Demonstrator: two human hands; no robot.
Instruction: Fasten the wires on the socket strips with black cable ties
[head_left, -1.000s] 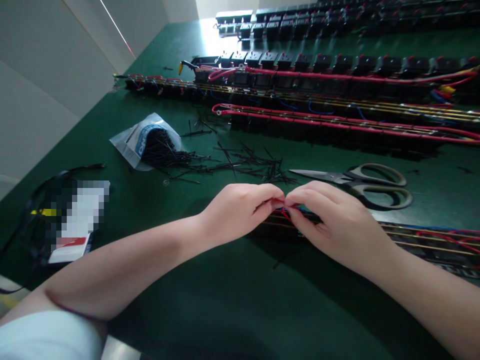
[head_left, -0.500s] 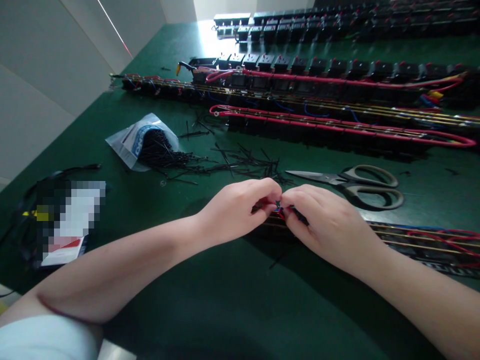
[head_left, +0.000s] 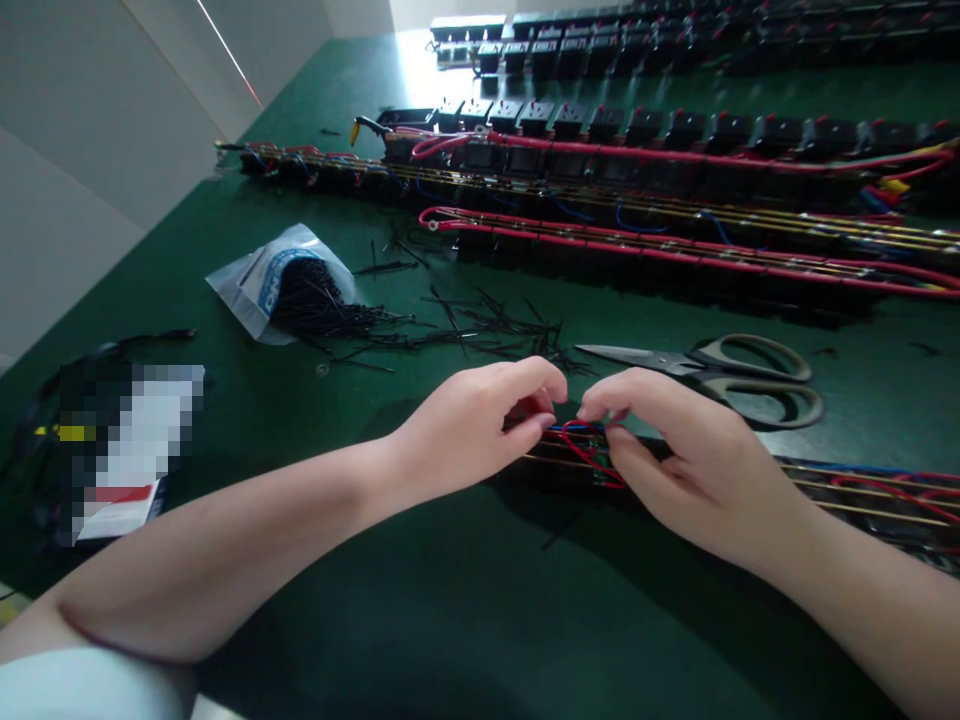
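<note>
Both my hands hover over a long strip of wiring [head_left: 862, 485] with brass-coloured rods and red and blue wires. My left hand [head_left: 480, 425] is loosely curled at the strip's left end; its thumb and forefinger are apart, and no held thing shows between them. My right hand [head_left: 697, 465] is just to the right, thumb and forefinger also parted. A looped red wire [head_left: 576, 440] and a small green part [head_left: 600, 458] show between the hands, close to the right fingertips. The right hand and wrist hide the middle of the strip.
Scissors [head_left: 705, 365] lie behind my right hand. Loose black cable ties [head_left: 502, 325] spill from a plastic bag [head_left: 251, 290]. Socket strips with red cables [head_left: 637, 155] fill the back of the green table [head_left: 420, 620]. A partly blurred packet [head_left: 150, 430] sits at left.
My hands, fingertips together before, have moved apart. The right hand has shifted right and its fingers have parted, uncovering the red wire and green part.
</note>
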